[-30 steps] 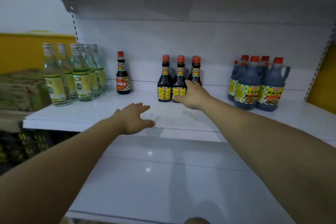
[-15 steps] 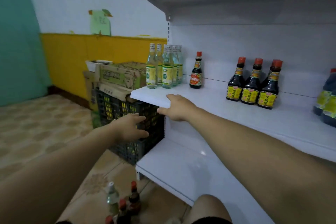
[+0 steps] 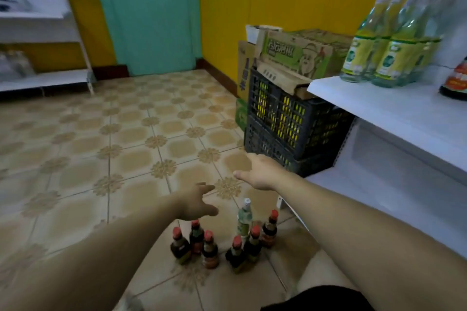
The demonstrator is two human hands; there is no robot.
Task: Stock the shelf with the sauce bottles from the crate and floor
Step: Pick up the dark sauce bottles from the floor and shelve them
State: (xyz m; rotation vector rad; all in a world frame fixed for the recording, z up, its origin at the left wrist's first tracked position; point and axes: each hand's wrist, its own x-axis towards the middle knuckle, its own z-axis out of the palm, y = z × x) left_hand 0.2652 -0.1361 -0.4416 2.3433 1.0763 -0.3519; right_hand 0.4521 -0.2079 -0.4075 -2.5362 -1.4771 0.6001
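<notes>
Loosely spread fingers [image 3: 207, 188], empty.

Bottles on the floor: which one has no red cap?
The tall clear bottle with a pale cap and green label, at the far side of the group. The six dark sauce bottles near it are shorter and red-capped.

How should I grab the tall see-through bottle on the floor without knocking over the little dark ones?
Take the tall clear bottle by its neck, just under the white cap, coming down from above. It stands upright and its neck pokes up above the red-capped sauce bottles crowding its lower body, so a low grip would probably bump them.
</notes>
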